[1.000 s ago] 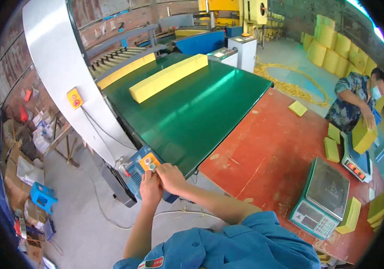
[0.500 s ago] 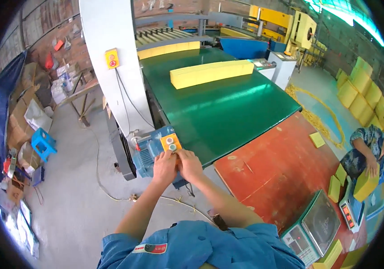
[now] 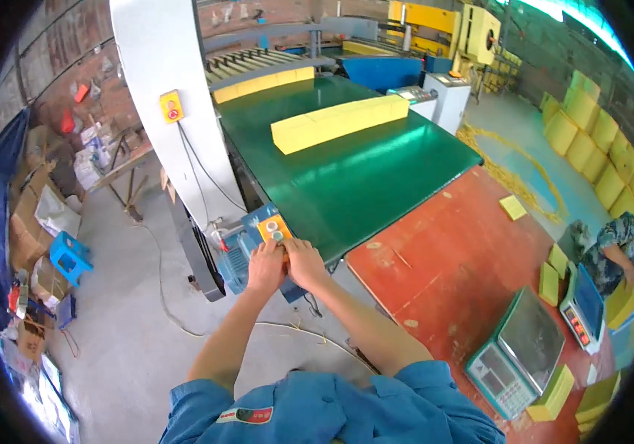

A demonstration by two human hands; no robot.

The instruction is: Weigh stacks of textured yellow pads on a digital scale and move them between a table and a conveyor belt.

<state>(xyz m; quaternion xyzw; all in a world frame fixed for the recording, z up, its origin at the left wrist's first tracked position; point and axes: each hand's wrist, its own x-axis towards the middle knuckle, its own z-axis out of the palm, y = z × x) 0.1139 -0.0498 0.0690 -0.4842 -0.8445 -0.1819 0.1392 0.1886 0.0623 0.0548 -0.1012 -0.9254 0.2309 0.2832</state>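
My left hand [image 3: 265,268] and my right hand [image 3: 304,263] are side by side, fingers curled on the near end of an orange push-button box [image 3: 273,228]. Its two round buttons show just beyond my fingertips; the thumbs are mostly hidden. The box sits by a blue electric motor [image 3: 235,260] at the corner of a green conveyor belt [image 3: 398,174]. Across the belt lies a long yellow foam-like block [image 3: 340,124]. Farther back, another yellow block [image 3: 265,84] is in front of the rollers.
A white post [image 3: 160,59] carries a red stop button [image 3: 172,111]. Beside the belt is a red table [image 3: 420,270] with two scales [image 3: 528,348] [image 3: 585,307] and small yellow blocks. A co-worker [image 3: 619,248] is at the far right. A cable [image 3: 165,296] crosses the floor; a blue stool [image 3: 70,257] stands left.
The view has shifted slightly. On the belt, the long yellow block is a little nearer. The co-worker's yellow block has come off the scale to the right. My hands stay at the box.
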